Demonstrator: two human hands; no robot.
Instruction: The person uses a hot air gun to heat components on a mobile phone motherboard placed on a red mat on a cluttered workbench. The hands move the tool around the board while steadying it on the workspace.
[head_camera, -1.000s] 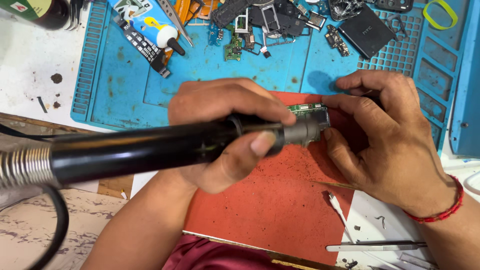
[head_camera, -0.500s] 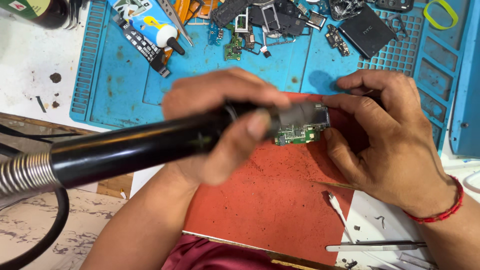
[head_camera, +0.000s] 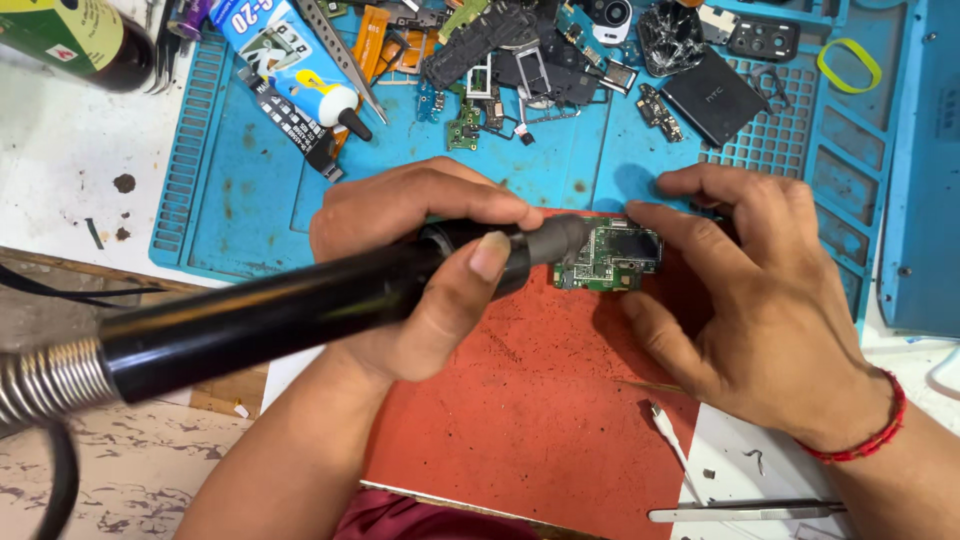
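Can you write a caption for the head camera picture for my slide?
Left hand aims a black hot-air tool at a green circuit board steadied by the right hand on a red mat.

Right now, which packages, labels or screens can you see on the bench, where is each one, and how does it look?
Glue tube: top left on the blue mat, lying slanted; blue and white label, black nozzle.
Dark bottle: top left corner on the white bench; yellow and green label.
Flat black battery: upper right on the mat; small pale marking.
No lit screen is in view.
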